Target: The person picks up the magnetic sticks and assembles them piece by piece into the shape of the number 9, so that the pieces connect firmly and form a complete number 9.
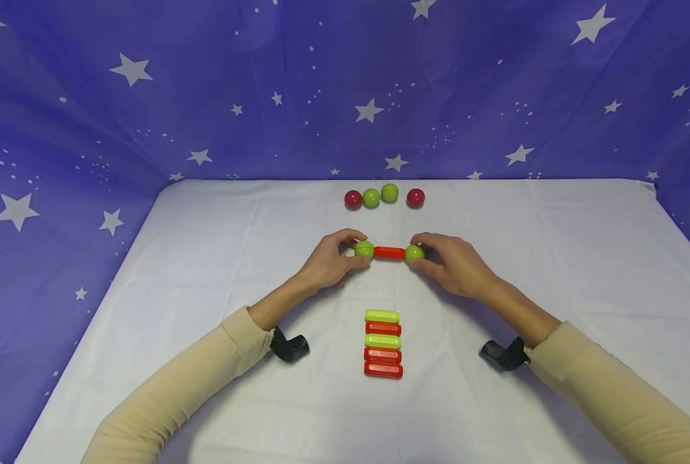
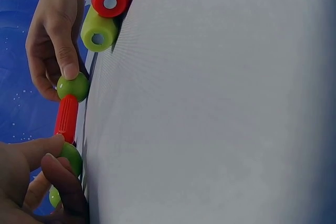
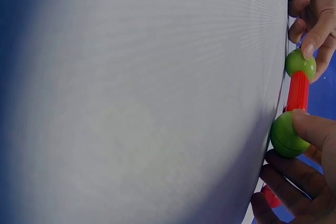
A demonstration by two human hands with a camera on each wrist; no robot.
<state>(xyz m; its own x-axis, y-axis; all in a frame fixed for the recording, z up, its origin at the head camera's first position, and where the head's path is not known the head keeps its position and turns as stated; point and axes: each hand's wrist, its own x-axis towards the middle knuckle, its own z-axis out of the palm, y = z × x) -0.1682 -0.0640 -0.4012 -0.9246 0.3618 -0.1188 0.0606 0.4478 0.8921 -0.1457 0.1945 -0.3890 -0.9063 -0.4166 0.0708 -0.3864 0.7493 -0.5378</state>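
Observation:
A red rod (image 1: 389,253) lies level between two green balls, joined end to end with them just above or on the white table. My left hand (image 1: 332,259) pinches the left green ball (image 1: 364,249) between thumb and fingers. With thumb and fingers my right hand (image 1: 458,263) grips the right green ball (image 1: 414,254). The right wrist view shows the thumb of the right hand (image 3: 320,135) on its green ball (image 3: 287,136), at the near end of the red rod (image 3: 298,91). Whether the rod touches the table cannot be told.
Nearer the body lies a column of red and yellow-green rods (image 1: 382,355). At the back stand a red ball (image 1: 353,200), two green balls (image 1: 371,198) and another red ball (image 1: 415,198). A starry blue cloth (image 1: 322,96) hangs behind the white table (image 1: 235,219).

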